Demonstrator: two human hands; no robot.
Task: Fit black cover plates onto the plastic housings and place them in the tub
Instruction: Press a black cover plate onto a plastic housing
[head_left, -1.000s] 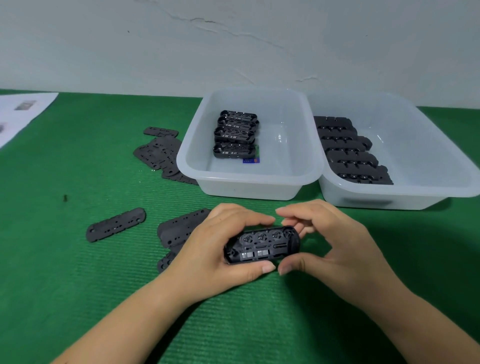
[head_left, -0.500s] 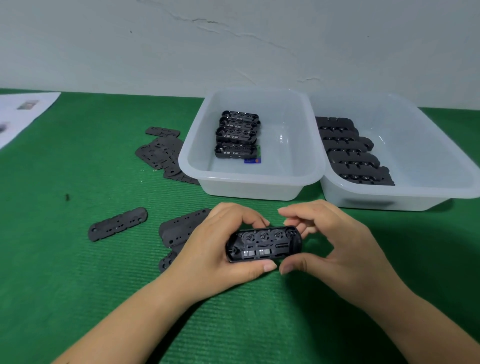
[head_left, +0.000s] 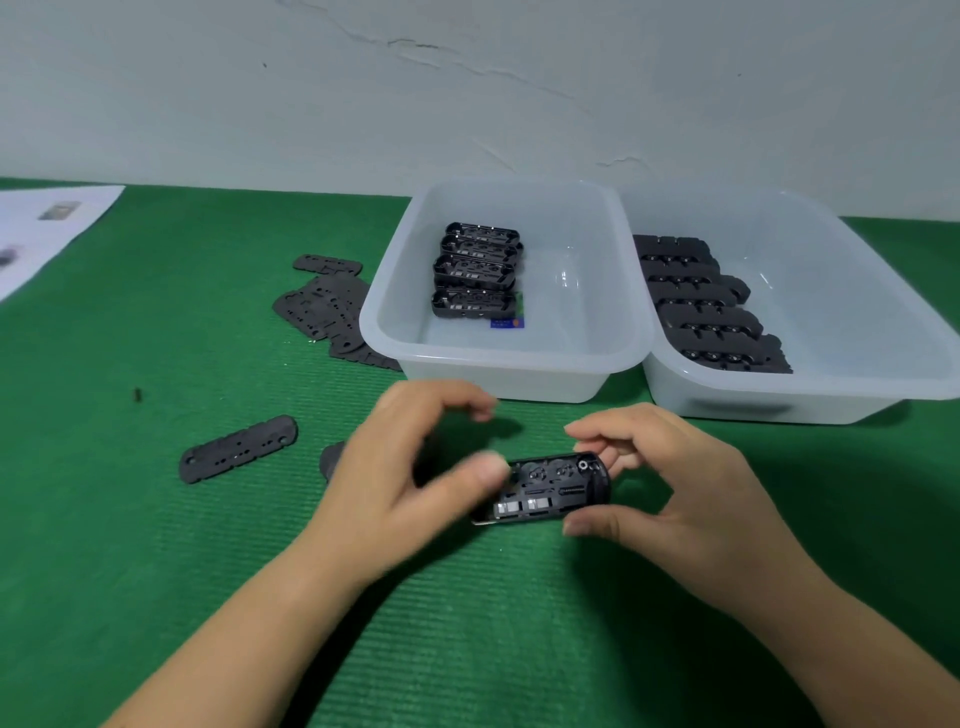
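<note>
My right hand (head_left: 691, 493) pinches a black plastic housing (head_left: 550, 491) by its right end, thumb below and fingers above, just over the green mat. My left hand (head_left: 395, 478) is blurred, with fingers spread and raised off the housing; its thumb still overlaps the housing's left end. The near white tub (head_left: 498, 374) holds a row of several finished housings (head_left: 475, 270). A second tub (head_left: 779, 410) to the right holds several bare housings (head_left: 706, 306). One loose cover plate (head_left: 239, 449) lies left of my hands, and another (head_left: 332, 460) is partly hidden behind my left hand.
A pile of cover plates (head_left: 324, 306) lies on the mat beside the near tub's left wall. A white paper sheet (head_left: 47, 228) sits at the far left edge. A small dark speck (head_left: 136, 395) lies on the mat. A white wall runs behind the table.
My left hand has let go of the housing and opened, its fingers lifting up and left. The right hand keeps its grip, and the housing has tilted slightly.
</note>
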